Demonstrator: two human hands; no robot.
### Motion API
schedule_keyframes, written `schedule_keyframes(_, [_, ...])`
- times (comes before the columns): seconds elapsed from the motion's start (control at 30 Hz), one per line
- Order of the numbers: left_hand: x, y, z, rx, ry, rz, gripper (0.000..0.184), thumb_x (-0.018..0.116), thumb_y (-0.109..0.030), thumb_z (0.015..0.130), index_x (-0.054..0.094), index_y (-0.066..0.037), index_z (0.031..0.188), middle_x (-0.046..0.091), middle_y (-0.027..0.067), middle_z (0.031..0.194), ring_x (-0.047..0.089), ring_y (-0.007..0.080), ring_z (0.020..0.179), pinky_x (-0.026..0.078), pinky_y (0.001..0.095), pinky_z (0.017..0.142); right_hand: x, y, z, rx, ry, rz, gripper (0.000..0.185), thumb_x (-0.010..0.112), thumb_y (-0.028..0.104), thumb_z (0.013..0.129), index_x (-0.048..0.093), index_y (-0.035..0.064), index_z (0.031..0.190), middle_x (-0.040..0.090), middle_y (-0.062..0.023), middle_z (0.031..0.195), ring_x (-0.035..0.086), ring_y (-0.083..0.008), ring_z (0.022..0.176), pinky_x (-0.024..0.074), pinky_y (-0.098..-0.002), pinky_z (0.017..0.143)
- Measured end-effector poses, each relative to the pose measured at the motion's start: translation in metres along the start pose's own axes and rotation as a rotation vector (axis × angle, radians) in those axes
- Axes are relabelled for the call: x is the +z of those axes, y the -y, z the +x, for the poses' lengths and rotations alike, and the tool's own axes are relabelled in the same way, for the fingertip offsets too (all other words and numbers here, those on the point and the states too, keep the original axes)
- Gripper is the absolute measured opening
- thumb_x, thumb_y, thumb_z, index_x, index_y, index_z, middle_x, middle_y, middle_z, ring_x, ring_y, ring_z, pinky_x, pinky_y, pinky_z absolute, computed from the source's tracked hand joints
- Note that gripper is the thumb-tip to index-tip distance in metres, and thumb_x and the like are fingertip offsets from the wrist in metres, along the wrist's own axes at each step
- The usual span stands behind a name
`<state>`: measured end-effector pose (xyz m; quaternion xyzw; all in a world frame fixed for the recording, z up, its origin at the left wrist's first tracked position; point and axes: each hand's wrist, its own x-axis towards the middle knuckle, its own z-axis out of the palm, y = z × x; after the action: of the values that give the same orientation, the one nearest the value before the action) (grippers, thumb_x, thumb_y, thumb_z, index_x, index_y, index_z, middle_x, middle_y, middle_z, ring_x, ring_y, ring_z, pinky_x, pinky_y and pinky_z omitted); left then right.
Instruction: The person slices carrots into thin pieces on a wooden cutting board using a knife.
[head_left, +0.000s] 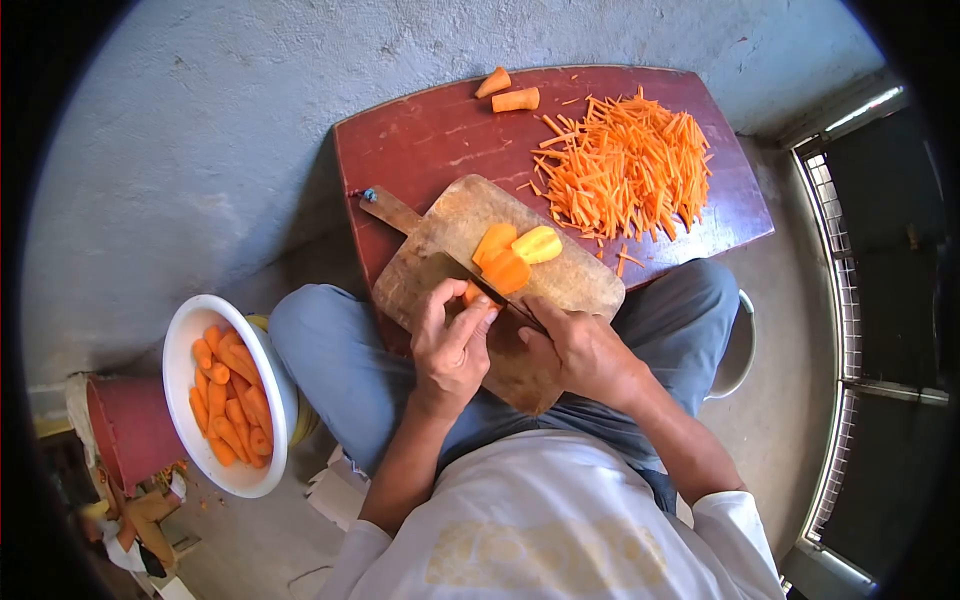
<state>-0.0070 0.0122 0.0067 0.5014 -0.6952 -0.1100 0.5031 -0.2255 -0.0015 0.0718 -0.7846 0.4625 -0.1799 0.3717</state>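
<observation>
The knife (490, 290) the right hand (580, 350) grips could nick the left hand (450, 347) if its pinched carrot piece (472, 292) rolls.

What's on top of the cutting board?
Carrot slices lie on the cutting board; the left hand holds a carrot piece beside the knife in the right hand. Whatever lies beneath the hands is covered.
</observation>
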Motion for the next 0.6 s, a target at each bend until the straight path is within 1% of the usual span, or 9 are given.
schedule_keyframes(0.07, [0.001, 0.006, 0.000, -0.029, -0.005, 0.008, 0.033, 0.087, 0.006, 0.088, 0.080, -0.002, 0.119, 0.070, 0.0187, 0.126, 0.072, 0.0396, 0.111, 0.060, 0.0485, 0.094, -0.015, 0.011, -0.002, 0.061, 0.017, 0.039, 0.034, 0.070, 0.014, 0.109, 0.063, -0.0013, 0.138, 0.075, -0.0283, 0.092, 0.075, -0.0498, 0.085, 0.0591, -0.0553, 0.073])
schedule_keyframes(0.1, [0.002, 0.012, -0.001, -0.025, -0.007, -0.038, 0.038, 0.086, 0.008, 0.088, 0.079, -0.003, 0.124, 0.070, 0.0180, 0.126, 0.072, 0.0396, 0.110, 0.061, 0.0477, 0.093, -0.022, 0.019, -0.005, 0.057, 0.001, 0.047, 0.034, 0.070, 0.014, 0.109, 0.063, -0.0013, 0.139, 0.075, -0.0283, 0.093, 0.076, -0.0497, 0.086, 0.0593, -0.0549, 0.074])
schedule_keyframes(0.17, [0.002, 0.009, 0.000, -0.014, -0.007, -0.001, 0.038, 0.085, 0.009, 0.088, 0.078, -0.004, 0.124, 0.071, 0.0180, 0.124, 0.072, 0.0395, 0.111, 0.060, 0.0479, 0.093, -0.033, 0.035, -0.015, 0.052, -0.030, 0.068, 0.035, 0.069, 0.013, 0.109, 0.063, -0.0014, 0.140, 0.075, -0.0283, 0.096, 0.076, -0.0494, 0.088, 0.0599, -0.0541, 0.075])
schedule_keyframes(0.23, [0.002, 0.006, 0.001, -0.029, -0.008, 0.000, 0.040, 0.085, 0.010, 0.087, 0.078, -0.003, 0.124, 0.070, 0.0171, 0.120, 0.071, 0.0388, 0.109, 0.060, 0.0482, 0.093, -0.042, 0.050, -0.026, 0.065, 0.008, 0.080, 0.036, 0.069, 0.012, 0.109, 0.062, -0.0013, 0.142, 0.076, -0.0281, 0.099, 0.076, -0.0495, 0.089, 0.0600, -0.0546, 0.076])
schedule_keyframes(0.33, [0.004, 0.006, 0.001, -0.018, -0.043, 0.027, 0.039, 0.085, 0.010, 0.086, 0.079, -0.003, 0.122, 0.070, 0.0161, 0.118, 0.070, 0.0384, 0.107, 0.059, 0.0481, 0.092, -0.045, 0.059, -0.039, 0.111, 0.061, 0.067, 0.038, 0.070, 0.012, 0.109, 0.060, -0.0011, 0.143, 0.076, -0.0277, 0.102, 0.077, -0.0499, 0.090, 0.0604, -0.0551, 0.075])
schedule_keyframes(0.37, [0.004, 0.006, 0.001, -0.013, -0.044, 0.063, 0.035, 0.085, 0.009, 0.086, 0.079, -0.004, 0.118, 0.070, 0.0153, 0.116, 0.069, 0.0379, 0.104, 0.058, 0.0483, 0.090, -0.044, 0.060, -0.041, 0.129, 0.082, 0.061, 0.038, 0.070, 0.012, 0.109, 0.060, -0.0010, 0.143, 0.076, -0.0275, 0.102, 0.077, -0.0501, 0.089, 0.0605, -0.0553, 0.075])
schedule_keyframes(0.47, [0.002, 0.003, 0.001, -0.051, -0.029, 0.038, 0.031, 0.085, 0.008, 0.086, 0.080, -0.004, 0.115, 0.070, 0.0148, 0.115, 0.069, 0.0379, 0.106, 0.057, 0.0488, 0.092, -0.041, 0.061, -0.044, 0.134, 0.073, 0.060, 0.038, 0.071, 0.012, 0.108, 0.060, -0.0004, 0.143, 0.077, -0.0270, 0.103, 0.077, -0.0502, 0.088, 0.0613, -0.0558, 0.074])
schedule_keyframes(0.6, [-0.001, 0.005, 0.002, -0.003, -0.009, 0.079, 0.035, 0.082, 0.009, 0.086, 0.081, -0.004, 0.119, 0.071, 0.0150, 0.116, 0.069, 0.0383, 0.107, 0.057, 0.0493, 0.093, -0.036, 0.062, -0.046, 0.098, 0.063, 0.009, 0.039, 0.072, 0.012, 0.108, 0.058, -0.0001, 0.143, 0.077, -0.0262, 0.103, 0.077, -0.0500, 0.087, 0.0618, -0.0560, 0.072])
